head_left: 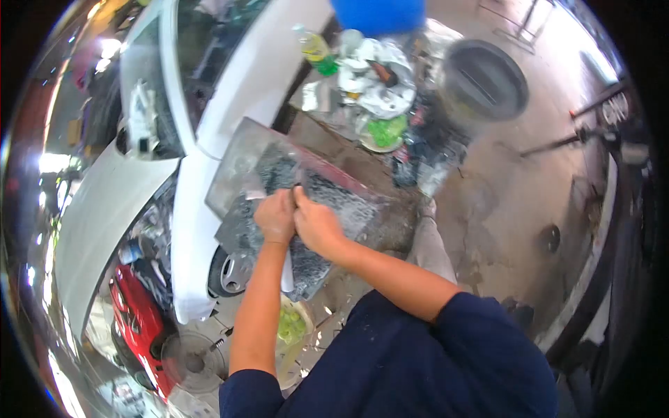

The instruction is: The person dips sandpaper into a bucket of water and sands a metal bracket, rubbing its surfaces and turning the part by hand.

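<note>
Both of my hands are closed and close together over a dark, white-flecked board (341, 202). My left hand (275, 217) has its fingers curled, and what they hold is hidden. My right hand (317, 224) touches it on the right, its fingers wrapped around something dark and narrow that I cannot make out. A small pale flat piece (254, 187) shows just beyond my left hand. Below the hands, a white strip (287, 273) extends toward my body beside the left forearm. Under the near edge of the board stands a pale tub (308, 322) with light green pieces inside.
A white car (194, 230) stands close on the left, near a red toy car (139, 320). Beyond the board are a bottle with a green base (315, 49), a green plastic bag (387, 131), a large grey basin (486, 78) and a blue container (380, 15).
</note>
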The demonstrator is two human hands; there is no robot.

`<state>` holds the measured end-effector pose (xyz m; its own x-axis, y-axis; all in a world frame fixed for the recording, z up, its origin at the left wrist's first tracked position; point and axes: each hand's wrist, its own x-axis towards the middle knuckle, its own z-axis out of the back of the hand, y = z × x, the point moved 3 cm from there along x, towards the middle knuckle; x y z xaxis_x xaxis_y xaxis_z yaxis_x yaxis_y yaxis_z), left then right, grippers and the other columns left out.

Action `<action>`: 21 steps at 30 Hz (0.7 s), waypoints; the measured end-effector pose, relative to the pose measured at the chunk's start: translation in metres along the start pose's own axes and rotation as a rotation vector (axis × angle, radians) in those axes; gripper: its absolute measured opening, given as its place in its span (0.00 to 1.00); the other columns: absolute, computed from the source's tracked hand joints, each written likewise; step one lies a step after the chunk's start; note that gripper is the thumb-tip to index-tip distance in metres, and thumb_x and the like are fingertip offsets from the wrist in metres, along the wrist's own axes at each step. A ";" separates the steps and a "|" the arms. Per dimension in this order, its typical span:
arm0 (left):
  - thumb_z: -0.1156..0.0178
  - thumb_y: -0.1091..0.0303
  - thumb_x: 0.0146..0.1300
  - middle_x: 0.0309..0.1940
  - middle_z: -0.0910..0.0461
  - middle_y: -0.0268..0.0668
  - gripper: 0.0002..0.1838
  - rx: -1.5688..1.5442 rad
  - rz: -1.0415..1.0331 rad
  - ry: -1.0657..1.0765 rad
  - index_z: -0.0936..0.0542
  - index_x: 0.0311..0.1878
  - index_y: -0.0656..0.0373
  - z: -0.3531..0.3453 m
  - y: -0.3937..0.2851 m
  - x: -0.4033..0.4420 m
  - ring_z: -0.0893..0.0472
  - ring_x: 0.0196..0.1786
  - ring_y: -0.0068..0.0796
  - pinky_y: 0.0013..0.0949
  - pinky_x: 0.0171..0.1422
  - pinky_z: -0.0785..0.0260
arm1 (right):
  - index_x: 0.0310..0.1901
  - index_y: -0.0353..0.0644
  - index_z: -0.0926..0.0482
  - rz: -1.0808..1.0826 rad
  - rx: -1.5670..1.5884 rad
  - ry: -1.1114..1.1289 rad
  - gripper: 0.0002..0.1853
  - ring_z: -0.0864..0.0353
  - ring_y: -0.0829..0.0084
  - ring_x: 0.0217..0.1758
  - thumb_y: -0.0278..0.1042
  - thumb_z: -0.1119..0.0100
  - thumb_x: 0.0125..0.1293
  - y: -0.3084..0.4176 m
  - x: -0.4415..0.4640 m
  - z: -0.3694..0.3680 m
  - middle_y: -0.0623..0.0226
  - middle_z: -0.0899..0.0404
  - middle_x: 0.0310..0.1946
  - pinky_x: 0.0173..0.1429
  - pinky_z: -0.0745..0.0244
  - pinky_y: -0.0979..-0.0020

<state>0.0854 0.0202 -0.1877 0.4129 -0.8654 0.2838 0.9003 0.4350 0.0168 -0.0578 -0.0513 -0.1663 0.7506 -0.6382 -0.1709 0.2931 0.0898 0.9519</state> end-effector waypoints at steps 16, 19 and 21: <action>0.43 0.57 0.72 0.23 0.18 0.41 0.14 -0.259 0.128 -0.148 0.18 0.31 0.52 0.030 -0.015 0.007 0.17 0.30 0.50 0.52 0.37 0.25 | 0.72 0.31 0.27 -0.206 0.374 0.219 0.27 0.18 0.61 0.56 0.26 0.53 0.72 -0.027 0.027 -0.003 0.47 0.16 0.54 0.65 0.26 0.65; 0.42 0.57 0.72 0.25 0.17 0.41 0.14 -0.184 0.149 -0.071 0.18 0.32 0.52 0.024 -0.012 0.001 0.16 0.31 0.49 0.52 0.38 0.25 | 0.73 0.30 0.29 -0.019 0.247 0.127 0.28 0.18 0.53 0.64 0.27 0.54 0.73 -0.017 0.015 -0.011 0.41 0.18 0.61 0.69 0.28 0.62; 0.42 0.57 0.71 0.25 0.17 0.40 0.13 -0.134 0.113 -0.065 0.18 0.32 0.52 0.018 -0.014 0.004 0.16 0.31 0.49 0.52 0.39 0.25 | 0.74 0.30 0.30 0.069 0.198 0.018 0.29 0.20 0.48 0.68 0.29 0.53 0.74 -0.051 0.022 -0.018 0.39 0.20 0.65 0.72 0.30 0.59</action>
<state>0.0716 0.0151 -0.1698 0.5068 -0.7931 0.3377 0.8606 0.4879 -0.1458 -0.0454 -0.0566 -0.2232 0.7755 -0.6223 -0.1067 0.1199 -0.0208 0.9926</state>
